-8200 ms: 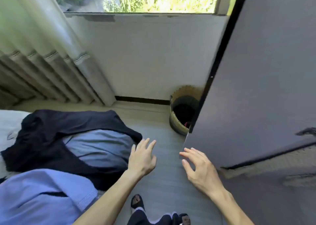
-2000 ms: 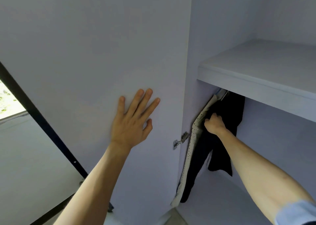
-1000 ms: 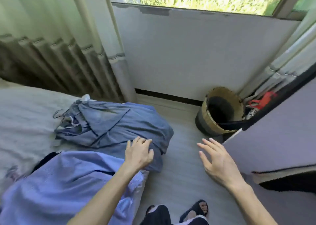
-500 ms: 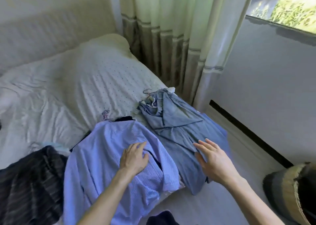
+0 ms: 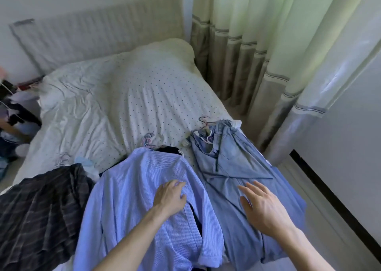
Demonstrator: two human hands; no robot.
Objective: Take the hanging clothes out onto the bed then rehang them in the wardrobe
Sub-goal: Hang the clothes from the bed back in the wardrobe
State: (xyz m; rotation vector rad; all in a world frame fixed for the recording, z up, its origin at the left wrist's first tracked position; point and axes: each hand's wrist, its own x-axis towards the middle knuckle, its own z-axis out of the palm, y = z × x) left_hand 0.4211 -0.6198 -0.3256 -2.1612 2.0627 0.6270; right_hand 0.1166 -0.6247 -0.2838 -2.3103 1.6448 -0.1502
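Three garments lie side by side on the bed [image 5: 127, 97]. A light blue striped shirt [image 5: 132, 204] is in the middle, with its hanger hook near the collar. To its right lies a blue denim garment [image 5: 233, 171] on a pink hanger [image 5: 206, 122]. A dark plaid shirt [image 5: 41, 208] is at the left. My left hand [image 5: 171, 196] rests on the striped shirt with fingers lightly bent. My right hand [image 5: 261, 206] hovers over the denim garment with fingers spread and holds nothing. The wardrobe is out of view.
The dotted white sheet [image 5: 156, 97] covers the far half of the bed. Pale curtains [image 5: 257, 54] hang at the right of the bed, and a white wall with a dark skirting strip [image 5: 334, 204] runs along the right. Cluttered items [image 5: 12, 114] sit at the left edge.
My view has swung left from the wardrobe and window to the bed. Both hands have come down over the clothes, the left onto the striped shirt, the right above the denim.
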